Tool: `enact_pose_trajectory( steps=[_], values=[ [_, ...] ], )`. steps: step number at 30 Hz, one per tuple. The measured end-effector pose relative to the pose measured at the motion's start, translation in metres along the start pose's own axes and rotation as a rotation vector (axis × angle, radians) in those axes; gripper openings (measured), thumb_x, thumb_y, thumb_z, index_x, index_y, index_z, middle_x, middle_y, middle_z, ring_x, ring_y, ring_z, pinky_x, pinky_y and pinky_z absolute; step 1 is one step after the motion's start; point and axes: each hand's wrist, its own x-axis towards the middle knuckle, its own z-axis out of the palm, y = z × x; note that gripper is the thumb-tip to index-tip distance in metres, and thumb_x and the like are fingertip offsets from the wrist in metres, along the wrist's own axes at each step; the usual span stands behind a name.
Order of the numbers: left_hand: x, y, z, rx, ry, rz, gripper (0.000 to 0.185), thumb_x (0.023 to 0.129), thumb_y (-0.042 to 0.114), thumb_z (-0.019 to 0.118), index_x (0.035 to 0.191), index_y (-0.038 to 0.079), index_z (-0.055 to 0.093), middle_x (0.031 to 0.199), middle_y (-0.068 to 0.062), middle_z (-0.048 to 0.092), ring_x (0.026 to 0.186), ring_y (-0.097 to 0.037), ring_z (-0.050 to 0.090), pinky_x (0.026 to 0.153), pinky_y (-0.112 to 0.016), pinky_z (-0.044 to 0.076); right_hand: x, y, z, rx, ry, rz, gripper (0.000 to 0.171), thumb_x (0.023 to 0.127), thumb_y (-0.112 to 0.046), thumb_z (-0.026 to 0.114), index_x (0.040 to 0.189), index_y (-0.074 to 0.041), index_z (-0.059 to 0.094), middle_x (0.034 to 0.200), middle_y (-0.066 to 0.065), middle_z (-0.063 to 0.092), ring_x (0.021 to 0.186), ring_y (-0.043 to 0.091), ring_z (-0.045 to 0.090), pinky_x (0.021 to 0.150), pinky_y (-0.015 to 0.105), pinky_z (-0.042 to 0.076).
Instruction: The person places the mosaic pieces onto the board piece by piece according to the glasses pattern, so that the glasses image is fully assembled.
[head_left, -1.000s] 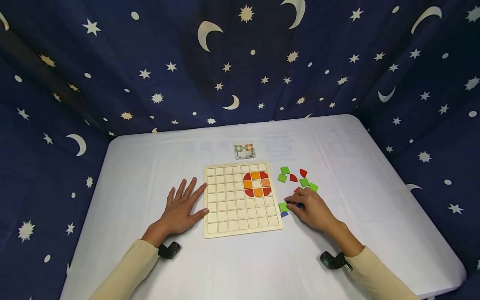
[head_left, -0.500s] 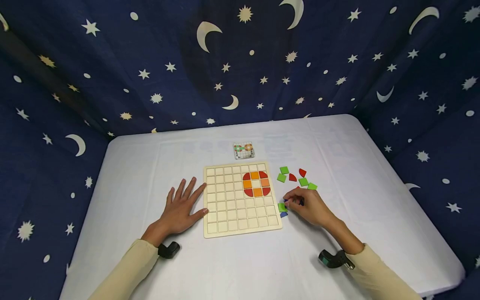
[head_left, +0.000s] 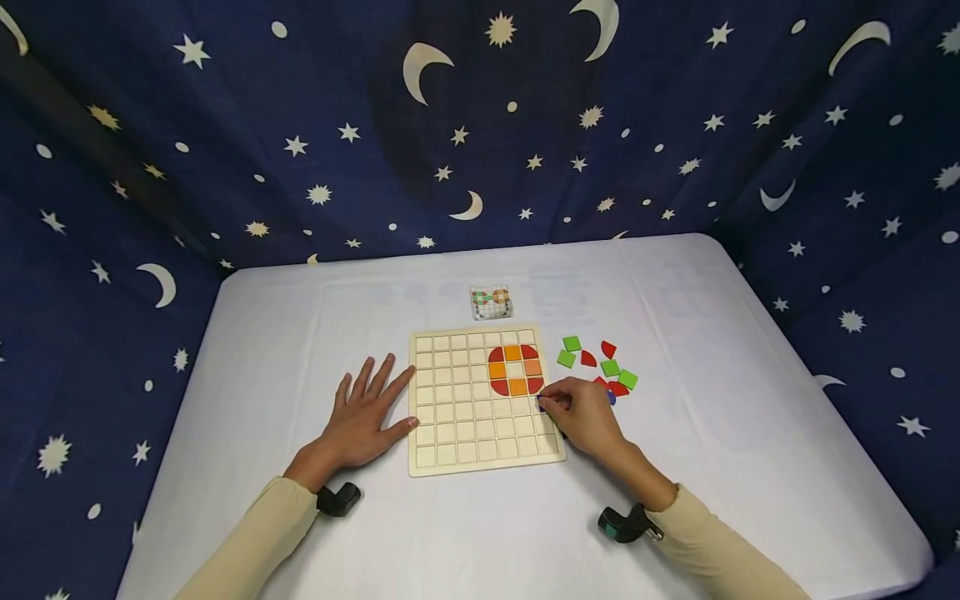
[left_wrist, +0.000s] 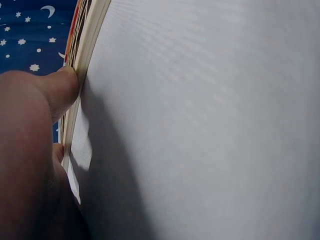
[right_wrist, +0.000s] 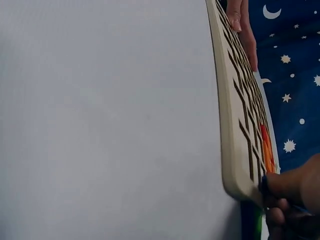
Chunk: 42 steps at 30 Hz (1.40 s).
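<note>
A square wooden grid board lies on the table with a ring of red quarter-circle tiles and orange square tiles in its upper right. My left hand lies spread on the cloth, with its thumb and index fingertip at the board's left edge. Over the right edge, just below the ring, my right hand pinches a small blue tile between thumb and fingers; its shape is mostly hidden. Beneath that hand, a green-and-blue pair of tiles shows beside the board in the right wrist view.
Loose green square tiles, red quarter-circle tiles and a blue tile lie right of the board. A small pattern card sits behind it. A dark blue star-and-moon curtain surrounds the white table.
My right hand has moved left from the loose tiles to the board's right edge, carrying the blue tile. More red and blue tiles now show behind it. My left hand stays put.
</note>
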Motion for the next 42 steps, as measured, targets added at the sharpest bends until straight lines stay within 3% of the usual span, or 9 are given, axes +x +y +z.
enact_pose_trajectory(
  steps=[7,15,19,23,26,33,42],
  values=[
    [0.000,0.000,-0.002,0.008,-0.028,-0.015,0.076,0.096,0.057,0.053,0.158,0.021,0.026,0.163,-0.015,0.010,0.147,-0.041,-0.001,0.109,-0.066,0.000,0.000,-0.006,0.008,-0.052,-0.017,-0.006,0.005,0.079,-0.003,0.081,0.082,-0.004,0.077,0.076,0.000,0.069,0.063,0.006,0.058,0.056,0.024,0.049],
    [0.000,0.000,-0.001,0.016,-0.043,-0.021,0.077,0.096,0.058,0.051,0.158,0.022,0.024,0.163,-0.014,0.009,0.147,-0.041,-0.002,0.109,-0.065,0.000,-0.008,0.002,-0.006,-0.045,0.004,-0.029,0.011,0.079,-0.001,0.080,0.088,-0.005,0.077,0.080,-0.002,0.067,0.066,0.009,0.057,0.059,0.026,0.048],
    [0.000,0.001,-0.003,0.011,-0.041,-0.021,0.077,0.096,0.058,0.051,0.158,0.022,0.024,0.163,-0.014,0.009,0.147,-0.040,-0.002,0.109,-0.065,0.000,-0.014,0.013,-0.017,-0.137,0.044,-0.031,0.014,0.078,-0.004,0.081,0.092,-0.006,0.077,0.081,0.000,0.064,0.070,0.015,0.053,0.061,0.031,0.043],
    [0.000,0.001,-0.002,0.014,-0.044,-0.021,0.077,0.095,0.058,0.051,0.158,0.022,0.024,0.163,-0.014,0.009,0.147,-0.040,-0.002,0.109,-0.065,0.000,-0.022,0.026,-0.028,-0.256,0.080,-0.004,0.020,0.078,-0.007,0.080,0.098,-0.005,0.076,0.091,0.005,0.064,0.083,0.023,0.054,0.066,0.039,0.044],
    [0.000,0.001,-0.002,0.020,-0.049,-0.021,0.077,0.095,0.059,0.051,0.158,0.022,0.024,0.163,-0.014,0.009,0.147,-0.040,-0.002,0.109,-0.065,0.000,-0.028,0.032,-0.035,-0.307,0.079,-0.007,0.020,0.078,-0.006,0.080,0.097,-0.002,0.076,0.094,0.008,0.062,0.085,0.025,0.055,0.066,0.040,0.048],
    [0.001,0.001,-0.001,0.015,-0.042,-0.026,0.077,0.095,0.059,0.051,0.158,0.023,0.024,0.163,-0.013,0.008,0.147,-0.039,-0.003,0.109,-0.065,-0.001,-0.035,0.036,-0.045,-0.285,0.019,-0.067,0.017,0.074,-0.001,0.084,0.089,-0.001,0.077,0.091,0.009,0.061,0.078,0.022,0.056,0.067,0.039,0.052],
    [0.000,0.001,-0.001,0.024,-0.043,-0.027,0.078,0.095,0.059,0.051,0.158,0.022,0.024,0.163,-0.013,0.008,0.147,-0.040,-0.002,0.109,-0.065,0.000,-0.040,0.033,-0.054,-0.208,-0.026,0.068,0.022,0.073,0.006,0.082,0.093,-0.001,0.076,0.084,0.006,0.064,0.070,0.016,0.054,0.061,0.031,0.048]
  ],
)
